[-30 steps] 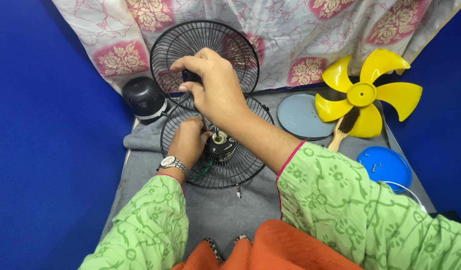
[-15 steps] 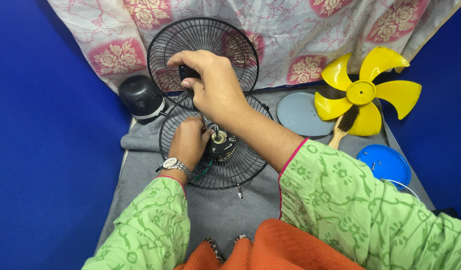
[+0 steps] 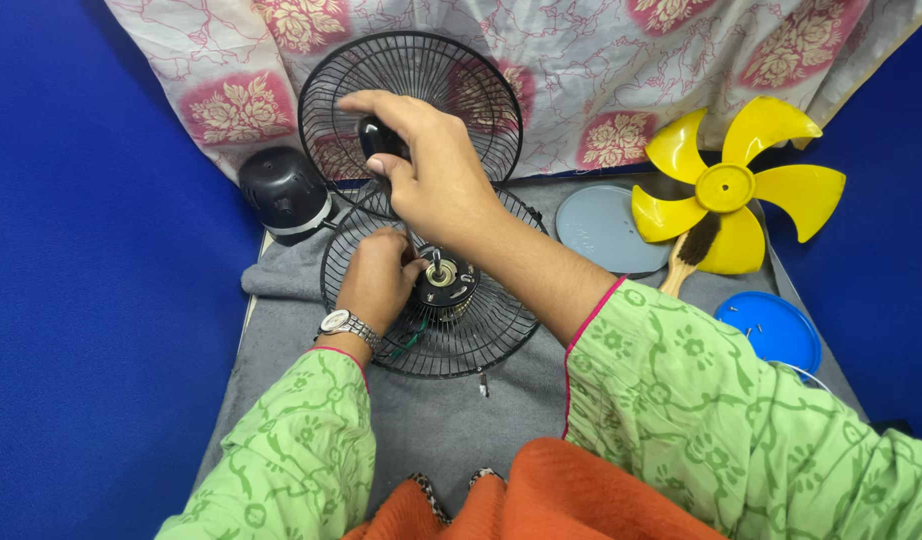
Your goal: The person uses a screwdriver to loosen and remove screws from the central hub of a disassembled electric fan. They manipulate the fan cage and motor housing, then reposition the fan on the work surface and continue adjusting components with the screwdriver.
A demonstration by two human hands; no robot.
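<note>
Screwdriver work on a fan motor seated in its rear grille

Right hand [image 3: 431,175] closed around a black screwdriver handle [image 3: 379,137], shaft angled down toward the motor [image 3: 446,285] at the centre of the flat-lying rear grille [image 3: 491,335]; left hand [image 3: 376,280] curled against the motor's side, seemingly to steady it, exact grip hidden. Set aside within reach: front grille [image 3: 411,70] propped against the floral cloth [image 3: 601,90], black motor cover [image 3: 281,190], yellow fan blade [image 3: 731,185], grey disc [image 3: 601,230], blue lid [image 3: 776,330] holding small screws

yellow fan blade [image 3: 736,187], blue lid [image 3: 771,330], black wire grille [image 3: 451,330], grey cloth [image 3: 431,420].
</note>
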